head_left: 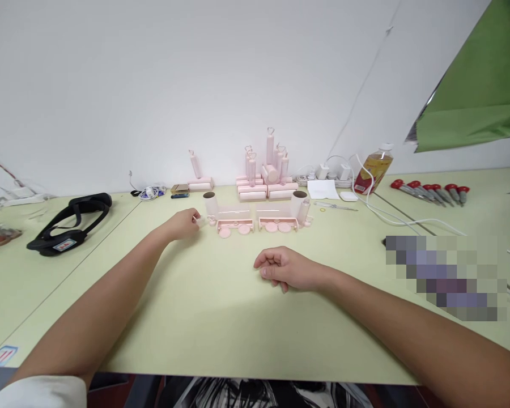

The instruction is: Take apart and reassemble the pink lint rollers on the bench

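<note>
My left hand (182, 225) is closed in a pinch at the left end of the pink parts, on a small whitish piece (200, 221) whose kind I cannot make out. My right hand (285, 268) hovers or rests over the table nearer to me, fingers loosely curled and apart, with nothing visible in it. Just beyond stand two sets of pink plastic parts: a left pink tray with round discs (235, 225) and a right one (277, 223). Beside them are a left upright tube (211, 205) and a right upright tube (298, 206).
Assembled pink pieces with looped tops (252, 170) stand by the wall. A drink bottle (374, 168), white cables (391, 215), tweezers (336, 206) and red-capped markers (433, 191) lie right. A black headset (70, 224) sits left on the green table (238, 334).
</note>
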A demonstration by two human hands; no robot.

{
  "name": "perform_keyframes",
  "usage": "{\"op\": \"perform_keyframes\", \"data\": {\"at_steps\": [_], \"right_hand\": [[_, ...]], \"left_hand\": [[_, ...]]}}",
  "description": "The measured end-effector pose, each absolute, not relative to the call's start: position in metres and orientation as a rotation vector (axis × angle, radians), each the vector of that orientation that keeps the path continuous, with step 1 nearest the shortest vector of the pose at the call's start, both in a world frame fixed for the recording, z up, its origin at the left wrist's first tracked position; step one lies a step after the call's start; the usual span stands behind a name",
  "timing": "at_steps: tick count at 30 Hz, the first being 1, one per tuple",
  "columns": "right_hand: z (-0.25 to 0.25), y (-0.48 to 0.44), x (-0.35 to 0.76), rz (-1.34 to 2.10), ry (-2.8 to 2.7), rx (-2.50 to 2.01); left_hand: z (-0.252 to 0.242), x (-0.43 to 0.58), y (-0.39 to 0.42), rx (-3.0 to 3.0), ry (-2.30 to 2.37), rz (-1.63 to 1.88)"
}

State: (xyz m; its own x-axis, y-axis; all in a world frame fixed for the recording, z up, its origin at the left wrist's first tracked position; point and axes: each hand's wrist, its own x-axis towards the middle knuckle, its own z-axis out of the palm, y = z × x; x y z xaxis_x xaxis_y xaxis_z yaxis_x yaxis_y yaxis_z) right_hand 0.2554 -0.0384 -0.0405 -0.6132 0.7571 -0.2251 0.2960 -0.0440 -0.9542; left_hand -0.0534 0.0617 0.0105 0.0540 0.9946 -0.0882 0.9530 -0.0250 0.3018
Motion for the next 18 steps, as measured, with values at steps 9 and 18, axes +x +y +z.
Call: {"op": "perform_keyframes", "data": {"at_steps": [9,18], "right_hand": [[-0.038,-0.039,0.255,1.703,-1.852,-1.127],[-0.039,-0.039,0.255,1.708,-1.859,-1.120]], "left_hand": [[0.032,-0.063,0.076,2.063,1.936,0.139],[0.040,-0.048,0.079,1.804,1.893,0.621]]}}
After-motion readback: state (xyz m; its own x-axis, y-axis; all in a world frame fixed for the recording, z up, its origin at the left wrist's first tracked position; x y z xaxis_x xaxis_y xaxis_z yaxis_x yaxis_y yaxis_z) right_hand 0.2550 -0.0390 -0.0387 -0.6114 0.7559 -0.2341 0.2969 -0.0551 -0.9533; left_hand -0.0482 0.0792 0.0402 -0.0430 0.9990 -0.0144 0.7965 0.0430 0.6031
